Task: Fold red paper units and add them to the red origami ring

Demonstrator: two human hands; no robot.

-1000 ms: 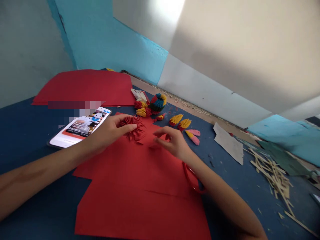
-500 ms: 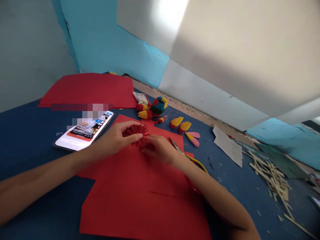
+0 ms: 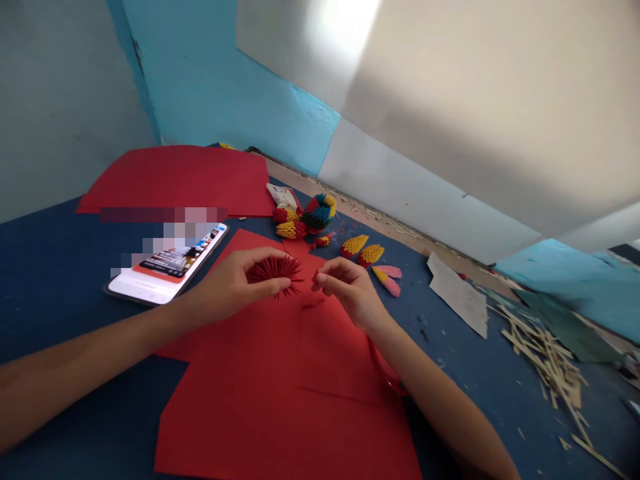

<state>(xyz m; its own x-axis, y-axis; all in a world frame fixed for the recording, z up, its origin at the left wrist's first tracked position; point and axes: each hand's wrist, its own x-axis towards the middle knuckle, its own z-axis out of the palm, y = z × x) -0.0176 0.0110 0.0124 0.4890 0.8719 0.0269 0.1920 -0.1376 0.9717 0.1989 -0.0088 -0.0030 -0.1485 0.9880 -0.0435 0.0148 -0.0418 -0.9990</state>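
Note:
My left hand (image 3: pixel 227 283) grips a round, spiky piece made of red folded paper (image 3: pixel 276 270), with thumb in front and fingers curled behind. Just to its right, my right hand (image 3: pixel 353 288) pinches a small red folded paper piece (image 3: pixel 315 279) between thumb and fingertips. A narrow gap separates that small piece from the spiky one. Both hands are above overlapping red paper sheets (image 3: pixel 270 420). A few dark red bits (image 3: pixel 313 304) lie on the sheets below my right hand. My right forearm mostly covers a pair of scissors, leaving a red handle loop (image 3: pixel 385 367) in sight.
A lit phone (image 3: pixel 160 283) lies left of my left hand. Behind are a red sheet stack (image 3: pixel 175 177), a multicoloured folded-paper model (image 3: pixel 319 212), yellow-red pieces (image 3: pixel 371 255) and a pink-yellow piece (image 3: pixel 387 279). Rightward lie a grey scrap (image 3: pixel 457 293) and cut strips (image 3: pixel 545 353).
My right hand has drawn away to the right from the spiky red piece and now pinches a small red piece in plain view. My left hand keeps its hold, nearly unmoved.

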